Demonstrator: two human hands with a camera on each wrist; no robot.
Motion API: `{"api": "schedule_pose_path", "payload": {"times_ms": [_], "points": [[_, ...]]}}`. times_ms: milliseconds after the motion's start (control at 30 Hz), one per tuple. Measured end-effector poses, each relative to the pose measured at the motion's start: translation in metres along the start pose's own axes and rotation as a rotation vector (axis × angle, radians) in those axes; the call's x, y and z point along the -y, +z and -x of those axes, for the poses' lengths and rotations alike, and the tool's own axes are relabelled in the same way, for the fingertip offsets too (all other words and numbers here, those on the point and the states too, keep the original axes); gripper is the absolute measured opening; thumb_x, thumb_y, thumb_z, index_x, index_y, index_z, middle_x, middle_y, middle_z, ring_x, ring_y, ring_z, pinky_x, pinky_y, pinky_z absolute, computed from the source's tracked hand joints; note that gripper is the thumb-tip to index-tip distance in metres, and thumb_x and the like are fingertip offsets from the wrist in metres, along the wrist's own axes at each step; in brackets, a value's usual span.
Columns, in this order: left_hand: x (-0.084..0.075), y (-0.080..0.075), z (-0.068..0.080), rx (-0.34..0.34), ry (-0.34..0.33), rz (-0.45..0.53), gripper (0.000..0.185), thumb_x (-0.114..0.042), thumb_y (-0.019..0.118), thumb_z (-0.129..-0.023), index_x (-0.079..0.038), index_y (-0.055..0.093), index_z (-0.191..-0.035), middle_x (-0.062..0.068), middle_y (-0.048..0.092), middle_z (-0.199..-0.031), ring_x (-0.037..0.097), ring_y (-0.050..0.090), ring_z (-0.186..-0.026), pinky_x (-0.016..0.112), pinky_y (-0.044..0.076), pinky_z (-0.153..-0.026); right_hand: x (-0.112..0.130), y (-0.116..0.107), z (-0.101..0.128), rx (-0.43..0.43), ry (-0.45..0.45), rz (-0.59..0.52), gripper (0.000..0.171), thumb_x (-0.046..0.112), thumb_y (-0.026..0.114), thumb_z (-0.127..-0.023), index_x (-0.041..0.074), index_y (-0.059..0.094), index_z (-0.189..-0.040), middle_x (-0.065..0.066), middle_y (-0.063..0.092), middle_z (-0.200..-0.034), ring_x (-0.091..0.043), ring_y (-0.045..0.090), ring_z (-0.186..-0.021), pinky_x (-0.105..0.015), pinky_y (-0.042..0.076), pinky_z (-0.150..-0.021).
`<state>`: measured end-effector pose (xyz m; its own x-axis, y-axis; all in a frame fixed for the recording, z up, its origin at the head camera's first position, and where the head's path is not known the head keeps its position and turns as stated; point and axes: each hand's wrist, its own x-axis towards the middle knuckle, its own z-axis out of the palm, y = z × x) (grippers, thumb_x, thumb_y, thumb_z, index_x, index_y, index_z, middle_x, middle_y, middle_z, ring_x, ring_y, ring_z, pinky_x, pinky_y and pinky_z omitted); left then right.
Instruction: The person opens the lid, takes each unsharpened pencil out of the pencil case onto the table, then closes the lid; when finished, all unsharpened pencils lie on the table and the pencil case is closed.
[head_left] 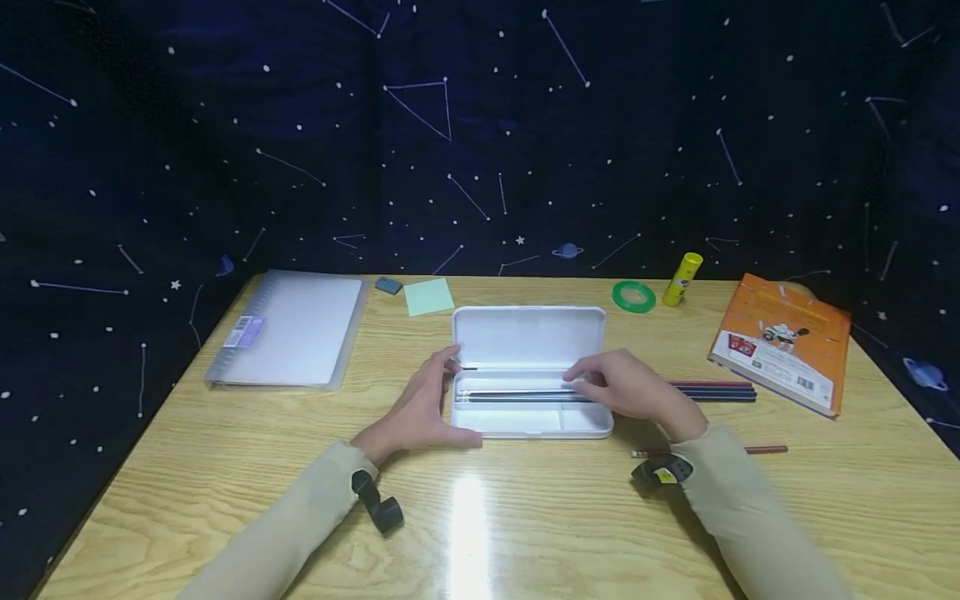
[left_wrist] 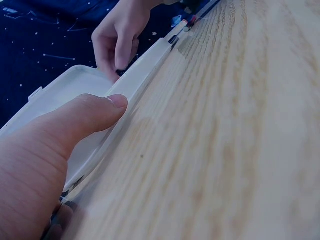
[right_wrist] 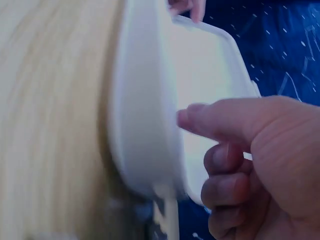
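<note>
A white pencil case [head_left: 525, 423] lies with its lid [head_left: 528, 337] raised at the back. Dark pencils [head_left: 517, 399] lie lengthwise in its tray. My left hand [head_left: 420, 408] grips the case's left end, its thumb along the front rim in the left wrist view and the fingers behind. Over the right part of the tray is my right hand [head_left: 626, 383], with thumb and forefinger tips close together beside the pencils. In the right wrist view its other fingers [right_wrist: 225, 190] are curled; I cannot tell whether a pencil is pinched.
Several dark pencils and a red one [head_left: 720, 390] lie right of the case, another red pencil [head_left: 768, 450] nearer. Around stand or lie an orange book [head_left: 787, 321], yellow glue stick [head_left: 682, 279], green tape roll [head_left: 633, 297], sticky notes [head_left: 429, 297], blue eraser [head_left: 388, 286] and clear-covered notebook [head_left: 300, 329].
</note>
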<state>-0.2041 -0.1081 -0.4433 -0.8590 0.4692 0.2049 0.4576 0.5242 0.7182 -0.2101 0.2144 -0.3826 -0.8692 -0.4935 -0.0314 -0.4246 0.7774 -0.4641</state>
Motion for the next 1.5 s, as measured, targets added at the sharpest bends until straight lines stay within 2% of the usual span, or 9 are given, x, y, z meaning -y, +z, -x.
{"api": "schedule_pose_path", "payload": {"times_ms": [100,200,367,500,633,767,967,1267,1500], "points": [[0.000,0.000,0.000,-0.001,-0.003,-0.002,0.129,-0.048,0.091,-0.050,-0.015,0.017,-0.151,0.003,0.045,-0.124,0.018,0.048,-0.107,0.038,0.042,-0.096,0.007,0.008,-0.007,0.018,0.006,0.039,0.020,0.015,0.064,-0.091,0.010,0.074,-0.108,-0.004,0.073,-0.090,-0.010,0.050,-0.067,-0.025,0.041,-0.062],[-0.001,0.000,0.000,0.002,-0.006,-0.008,0.130,-0.048,0.091,-0.050,-0.015,0.017,-0.151,0.002,0.045,-0.125,0.018,0.048,-0.107,0.038,0.042,-0.097,0.011,0.012,-0.010,0.025,0.039,0.076,0.020,0.016,0.066,-0.090,0.011,0.075,-0.107,-0.007,0.073,-0.104,-0.010,0.056,-0.071,-0.028,0.047,-0.067],[-0.001,-0.001,0.000,0.005,-0.012,-0.008,0.129,-0.047,0.091,-0.051,-0.015,0.017,-0.152,0.003,0.045,-0.125,0.018,0.050,-0.107,0.039,0.041,-0.097,0.015,0.017,-0.013,-0.015,0.032,0.155,0.010,0.014,0.068,-0.088,0.010,0.075,-0.095,-0.004,0.073,-0.087,-0.010,0.056,-0.068,-0.033,0.051,-0.068],[-0.001,0.000,0.000,0.007,-0.011,-0.009,0.129,-0.048,0.091,-0.051,-0.015,0.017,-0.152,0.003,0.045,-0.125,0.018,0.050,-0.107,0.038,0.041,-0.097,0.015,0.020,-0.016,-0.018,0.026,0.218,0.007,0.016,0.068,-0.089,0.011,0.071,-0.091,0.000,0.069,-0.079,-0.010,0.053,-0.065,-0.031,0.050,-0.065],[-0.001,0.001,0.000,0.005,-0.008,-0.014,0.130,-0.049,0.091,-0.051,-0.015,0.017,-0.152,0.003,0.045,-0.125,0.019,0.048,-0.107,0.038,0.041,-0.096,0.013,0.016,-0.013,-0.037,0.037,0.207,0.010,0.017,0.066,-0.090,0.009,0.069,-0.095,0.002,0.061,-0.070,-0.011,0.048,-0.060,-0.027,0.043,-0.059],[0.000,0.001,-0.001,0.004,-0.004,-0.022,0.129,-0.049,0.090,-0.051,-0.015,0.017,-0.152,0.003,0.045,-0.125,0.018,0.048,-0.107,0.038,0.041,-0.096,0.008,0.004,-0.005,-0.068,0.049,0.138,0.012,0.014,0.065,-0.090,0.007,0.067,-0.099,0.003,0.051,-0.063,-0.012,0.043,-0.057,-0.025,0.035,-0.053],[0.000,0.001,-0.001,0.002,-0.002,-0.022,0.130,-0.049,0.090,-0.051,-0.014,0.017,-0.152,0.003,0.045,-0.125,0.018,0.049,-0.106,0.038,0.041,-0.095,-0.015,-0.013,0.018,-0.126,0.069,0.048,0.011,0.010,0.064,-0.091,0.006,0.068,-0.100,0.003,0.046,-0.063,-0.011,0.041,-0.056,-0.024,0.033,-0.051],[-0.002,0.001,0.000,0.013,-0.013,-0.015,0.129,-0.049,0.090,-0.052,-0.015,0.016,-0.152,0.003,0.044,-0.126,0.020,0.048,-0.107,0.039,0.042,-0.096,-0.071,-0.031,0.078,-0.233,0.127,0.046,0.007,0.007,0.063,-0.091,0.007,0.068,-0.096,0.003,0.046,-0.066,-0.005,0.038,-0.056,-0.023,0.032,-0.049],[-0.003,0.000,0.000,0.017,-0.024,-0.014,0.129,-0.049,0.090,-0.052,-0.016,0.015,-0.152,0.004,0.045,-0.127,0.020,0.048,-0.109,0.039,0.041,-0.097,-0.106,-0.041,0.115,-0.193,0.203,0.080,0.005,0.007,0.064,-0.091,0.006,0.067,-0.095,0.004,0.041,-0.064,-0.002,0.034,-0.055,-0.023,0.028,-0.048]]}}
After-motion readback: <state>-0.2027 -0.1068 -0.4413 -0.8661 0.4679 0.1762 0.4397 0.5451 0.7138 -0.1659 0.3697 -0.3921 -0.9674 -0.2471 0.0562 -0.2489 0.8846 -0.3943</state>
